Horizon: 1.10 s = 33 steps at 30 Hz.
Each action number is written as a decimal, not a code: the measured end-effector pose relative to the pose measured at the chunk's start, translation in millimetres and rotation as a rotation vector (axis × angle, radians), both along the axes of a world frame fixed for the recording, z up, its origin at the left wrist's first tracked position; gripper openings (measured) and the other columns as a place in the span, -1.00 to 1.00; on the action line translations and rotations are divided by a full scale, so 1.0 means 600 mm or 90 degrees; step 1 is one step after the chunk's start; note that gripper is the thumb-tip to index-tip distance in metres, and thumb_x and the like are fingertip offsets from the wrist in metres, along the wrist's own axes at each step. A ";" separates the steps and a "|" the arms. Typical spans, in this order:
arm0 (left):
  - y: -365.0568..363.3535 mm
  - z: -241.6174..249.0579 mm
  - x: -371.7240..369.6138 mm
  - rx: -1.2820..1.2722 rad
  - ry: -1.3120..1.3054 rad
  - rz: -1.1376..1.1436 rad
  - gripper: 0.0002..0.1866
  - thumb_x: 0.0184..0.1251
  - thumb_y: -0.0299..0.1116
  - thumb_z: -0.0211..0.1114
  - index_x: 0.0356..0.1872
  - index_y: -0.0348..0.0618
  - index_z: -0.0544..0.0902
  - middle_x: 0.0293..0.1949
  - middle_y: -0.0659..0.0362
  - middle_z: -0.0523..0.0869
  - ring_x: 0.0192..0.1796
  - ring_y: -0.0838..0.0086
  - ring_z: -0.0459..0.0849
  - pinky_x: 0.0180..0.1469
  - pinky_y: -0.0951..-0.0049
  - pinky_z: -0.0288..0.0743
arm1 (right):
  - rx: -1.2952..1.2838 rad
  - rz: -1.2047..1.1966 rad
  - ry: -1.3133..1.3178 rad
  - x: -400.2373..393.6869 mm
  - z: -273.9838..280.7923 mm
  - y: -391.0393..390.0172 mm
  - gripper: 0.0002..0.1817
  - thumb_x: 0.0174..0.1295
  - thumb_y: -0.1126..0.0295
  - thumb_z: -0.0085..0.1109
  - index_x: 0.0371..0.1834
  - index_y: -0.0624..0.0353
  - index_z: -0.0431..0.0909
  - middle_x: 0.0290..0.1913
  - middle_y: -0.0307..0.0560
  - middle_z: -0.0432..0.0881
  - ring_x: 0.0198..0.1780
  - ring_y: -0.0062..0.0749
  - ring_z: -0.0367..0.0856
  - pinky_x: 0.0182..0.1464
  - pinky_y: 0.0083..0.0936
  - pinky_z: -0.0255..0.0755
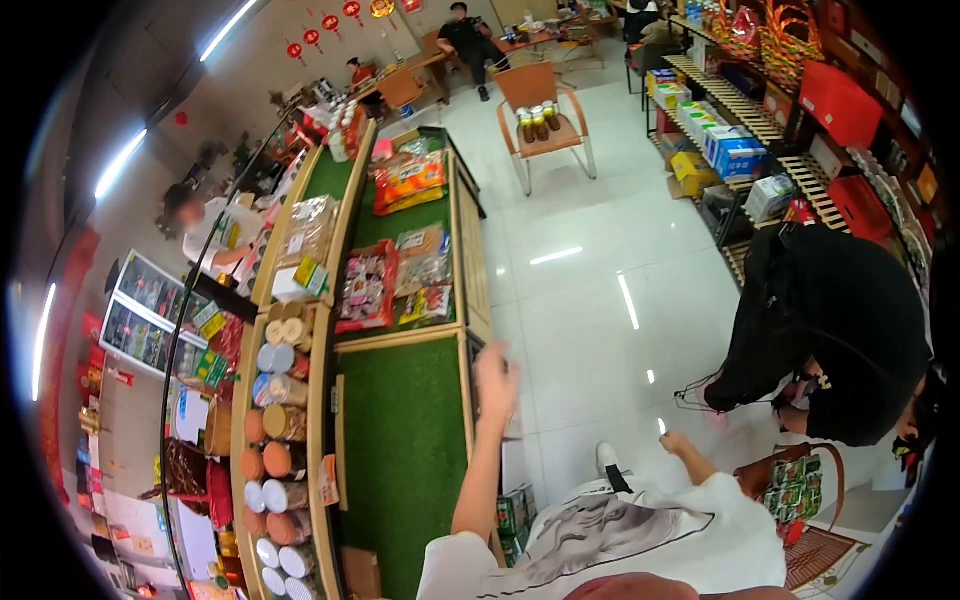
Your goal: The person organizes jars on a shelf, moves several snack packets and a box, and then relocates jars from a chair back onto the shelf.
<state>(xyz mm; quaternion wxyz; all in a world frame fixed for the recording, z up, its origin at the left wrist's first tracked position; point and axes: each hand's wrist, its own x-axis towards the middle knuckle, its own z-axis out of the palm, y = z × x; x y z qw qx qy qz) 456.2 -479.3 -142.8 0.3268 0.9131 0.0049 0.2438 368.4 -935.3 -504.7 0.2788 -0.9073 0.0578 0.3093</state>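
Note:
My left hand (496,382) is held up beside the wooden edge of a display stand, next to a green turf-lined shelf (405,430). Motion smears its fingers, and nothing shows clearly in them. Low over the white floor, my right hand (677,442) hangs with its fingers curled in, and I see nothing in it. Beyond my left hand, packaged snacks (368,285) lie in the stand's farther section, with orange bags (410,182) behind them. Green packets (515,510) are stacked below the stand near my left side.
Jars (285,455) line the stand's left ledge. A person in black (835,320) bends over at the right, near a basket of green packets (795,490). Shelves with boxes (740,155) run along the right. An orange chair (545,120) holding jars stands ahead on the tiled floor (570,300).

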 end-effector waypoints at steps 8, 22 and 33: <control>0.001 -0.498 0.004 0.002 0.626 -0.251 -0.36 0.33 0.13 0.06 0.20 -0.21 0.51 0.25 -0.12 0.49 0.32 0.04 0.40 0.35 0.10 0.25 | 0.087 -0.251 -0.043 -0.105 0.077 -0.063 -0.60 -0.26 0.36 0.50 -0.26 0.21 0.69 -0.47 -0.02 0.71 -0.47 -0.30 0.66 -0.28 -0.36 0.57; 0.293 -0.488 -0.199 -0.502 1.062 0.304 -0.50 0.23 0.08 0.21 -0.10 -0.18 0.67 -0.26 0.05 0.66 -0.25 0.34 0.61 -0.22 0.25 0.45 | -0.028 0.058 0.064 0.448 0.126 0.149 -0.76 -0.08 0.26 0.40 -0.43 0.20 0.70 -0.53 -0.10 0.71 -0.52 -0.44 0.69 -0.42 -0.46 0.56; 0.278 -0.560 0.468 0.045 0.451 -0.357 -0.58 0.40 -0.13 0.09 0.08 -0.24 0.54 -0.06 -0.05 0.66 -0.04 0.25 0.62 0.03 0.19 0.48 | -0.019 -0.201 -0.116 0.573 0.221 0.198 -0.80 -0.16 0.49 0.37 -0.47 0.28 0.53 -0.52 0.05 0.61 -0.46 -0.12 0.69 -0.41 -0.27 0.56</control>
